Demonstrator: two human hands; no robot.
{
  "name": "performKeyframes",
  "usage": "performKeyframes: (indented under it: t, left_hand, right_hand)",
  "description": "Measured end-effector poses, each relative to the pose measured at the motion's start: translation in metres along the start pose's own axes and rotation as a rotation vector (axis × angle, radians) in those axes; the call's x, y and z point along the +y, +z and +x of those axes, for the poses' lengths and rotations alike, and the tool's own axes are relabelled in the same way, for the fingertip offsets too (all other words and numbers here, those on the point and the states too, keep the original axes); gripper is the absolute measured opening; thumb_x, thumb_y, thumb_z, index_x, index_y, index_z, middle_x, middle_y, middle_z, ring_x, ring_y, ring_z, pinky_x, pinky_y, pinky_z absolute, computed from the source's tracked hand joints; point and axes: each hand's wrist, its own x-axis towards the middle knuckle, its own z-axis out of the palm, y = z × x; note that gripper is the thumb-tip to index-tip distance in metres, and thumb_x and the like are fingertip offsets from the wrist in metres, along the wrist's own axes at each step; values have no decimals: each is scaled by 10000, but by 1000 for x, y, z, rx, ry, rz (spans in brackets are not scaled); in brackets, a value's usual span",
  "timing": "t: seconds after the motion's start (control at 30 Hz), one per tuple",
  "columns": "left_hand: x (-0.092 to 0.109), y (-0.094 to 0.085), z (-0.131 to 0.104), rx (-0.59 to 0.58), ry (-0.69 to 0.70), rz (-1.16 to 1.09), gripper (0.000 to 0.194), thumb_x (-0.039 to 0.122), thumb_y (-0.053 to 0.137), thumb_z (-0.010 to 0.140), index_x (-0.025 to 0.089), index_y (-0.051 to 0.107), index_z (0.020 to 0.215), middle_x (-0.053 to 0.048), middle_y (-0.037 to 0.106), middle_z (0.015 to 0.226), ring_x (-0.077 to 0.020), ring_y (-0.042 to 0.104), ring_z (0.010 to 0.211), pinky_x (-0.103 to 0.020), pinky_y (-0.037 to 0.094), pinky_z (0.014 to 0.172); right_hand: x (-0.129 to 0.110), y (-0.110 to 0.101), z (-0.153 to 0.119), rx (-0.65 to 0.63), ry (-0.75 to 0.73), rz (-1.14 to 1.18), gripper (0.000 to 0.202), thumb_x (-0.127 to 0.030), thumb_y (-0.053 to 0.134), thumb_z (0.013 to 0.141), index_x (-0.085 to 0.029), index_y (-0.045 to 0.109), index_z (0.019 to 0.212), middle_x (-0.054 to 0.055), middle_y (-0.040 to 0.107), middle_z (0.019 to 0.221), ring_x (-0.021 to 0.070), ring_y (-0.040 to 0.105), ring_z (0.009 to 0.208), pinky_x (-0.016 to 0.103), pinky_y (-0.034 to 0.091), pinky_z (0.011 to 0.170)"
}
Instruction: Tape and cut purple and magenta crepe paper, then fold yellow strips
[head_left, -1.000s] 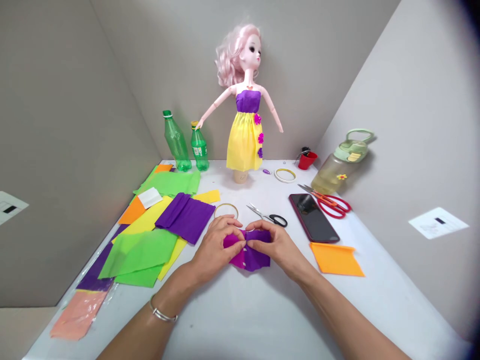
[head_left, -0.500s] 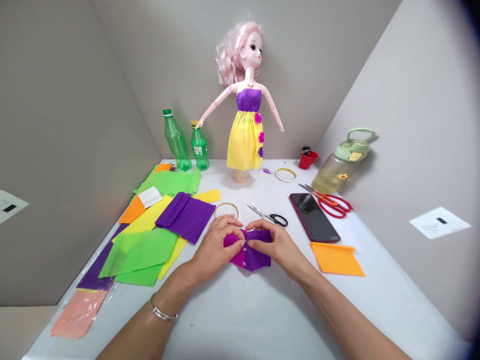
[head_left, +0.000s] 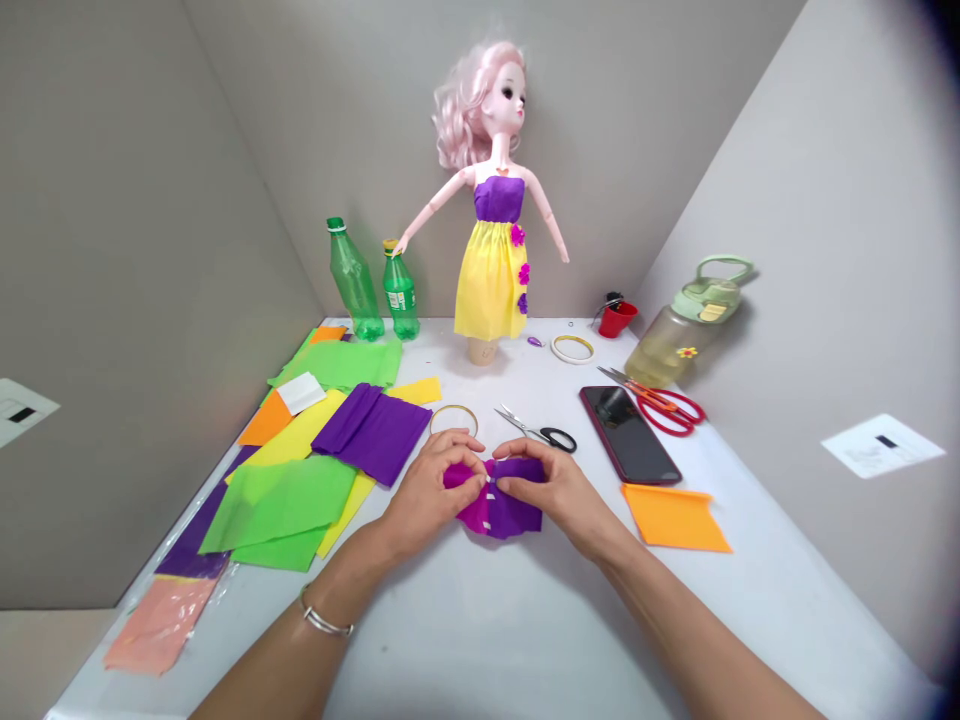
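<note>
Between my hands, low over the white table point(head_left: 450, 640), is a small piece of crepe paper in two colours: a magenta part point(head_left: 474, 517) on the left and a purple part point(head_left: 520, 515) on the right. Short white strips run down the line where they meet. My left hand point(head_left: 444, 490) pinches the magenta part near that line with thumb and forefinger. The purple part is pinched the same way by my right hand point(head_left: 546, 492). Just beyond my fingers lie small black-handled scissors point(head_left: 556, 438) and a thin tape ring point(head_left: 454, 420).
Crepe paper sheets in green point(head_left: 281, 500), purple point(head_left: 375, 430) and other colours cover the left side. A doll point(head_left: 491, 270) stands at the back beside green bottles point(head_left: 354, 285). Rightward are a phone point(head_left: 630, 435), red-handled scissors point(head_left: 667, 408), an orange sheet point(head_left: 675, 517) and a water bottle point(head_left: 679, 330).
Both hands keep their pinch. The gap between the fingertips looks slightly wider, and a little more of the white strips shows between the two colours.
</note>
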Motion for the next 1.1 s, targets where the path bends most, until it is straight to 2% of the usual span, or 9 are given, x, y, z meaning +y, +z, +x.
performKeyframes:
  t: [0.23,0.37,0.5,0.63,0.7,0.77,0.87,0.97,1.1]
  left_hand:
    - [4,-11,4,9,-64,-65,101,265,610,838,200,636,765,-83,647,1188,-265,540,1222,-436,364,1085]
    - [-1,-14,5,72,-63,-41,61,215,585,829,205,634,793,-70,662,1157,-256,563,1197,-436,382,1075]
    - [-6,-13,4,138,-1,26,145,164,541,827,215,663,886,-66,649,1139,-241,545,1198,-435,378,1076]
    - [-8,-13,4,127,15,48,136,245,541,875,212,672,862,-72,648,1113,-251,535,1202,-434,379,1073]
    - [-8,-13,4,118,-7,9,140,270,540,894,209,660,930,-73,646,1141,-249,541,1203,-430,374,1080]
    - [-8,-13,4,70,-29,-85,205,270,528,916,210,612,1093,-78,635,1206,-235,540,1223,-415,369,1089]
    - [-6,-13,2,-130,-44,-258,369,271,523,940,227,489,1304,-91,595,1311,-213,516,1278,-383,378,1094]
    - [-2,-17,1,-313,-80,-334,384,330,561,937,248,508,1309,-86,579,1332,-223,514,1280,-374,414,1064]
    - [1,-24,2,-426,-165,-425,413,349,712,832,217,576,1199,-65,639,1158,-223,595,1120,-341,488,938]
  right_hand:
    - [3,-4,1,-45,9,96,291,-308,763,733,-208,668,989,5,669,904,162,599,767,266,450,676]
    - [2,-5,1,-63,3,106,265,-290,749,751,-217,674,994,1,675,901,164,605,770,260,444,676]
    - [2,-6,1,-80,9,111,254,-283,748,749,-217,679,985,-6,674,875,158,602,749,254,438,664]
    - [3,-7,1,-85,14,121,247,-288,746,755,-214,679,981,-4,674,890,155,602,750,257,441,674]
    - [3,-7,0,-94,12,119,248,-280,744,758,-210,678,987,-3,672,888,151,598,746,253,436,671]
    - [2,-6,0,-118,10,126,250,-272,740,762,-208,676,995,-5,666,876,145,590,732,247,425,656]
    - [0,-6,-1,-153,-14,135,265,-274,743,760,-209,674,1008,-5,661,877,148,584,737,248,419,660]
    - [-2,-7,-2,-161,-26,139,279,-293,745,759,-214,670,1017,4,669,913,164,592,773,262,430,689]
    - [-2,-10,-2,-119,-44,116,261,-294,749,758,-220,679,998,5,671,908,162,587,772,259,422,675]
